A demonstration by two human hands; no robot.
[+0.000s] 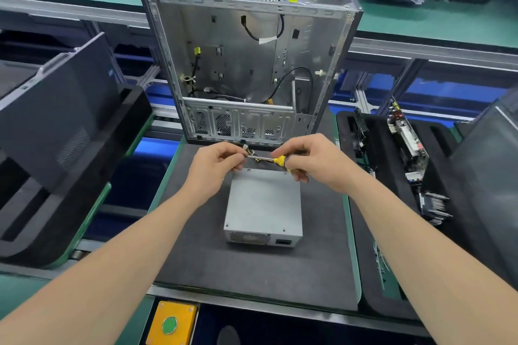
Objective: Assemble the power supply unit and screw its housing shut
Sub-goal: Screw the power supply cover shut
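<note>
A grey metal power supply unit (263,202) lies flat on the dark foam mat (213,258), its vent and socket side facing me. Its yellow and black cable bundle (253,153) sticks out at the far end. My right hand (308,161) grips the yellow handle of a screwdriver (270,159), held level above the unit's far edge. My left hand (215,165) pinches the tip end of the metal shaft. Whether a screw sits on the tip is hidden by my fingers.
An open, empty computer case (246,64) stands upright just behind the unit. Black side panels (56,120) lean in a foam rack on the left. Circuit boards (406,137) stand in a rack on the right. A yellow box with a green button (170,323) sits near me.
</note>
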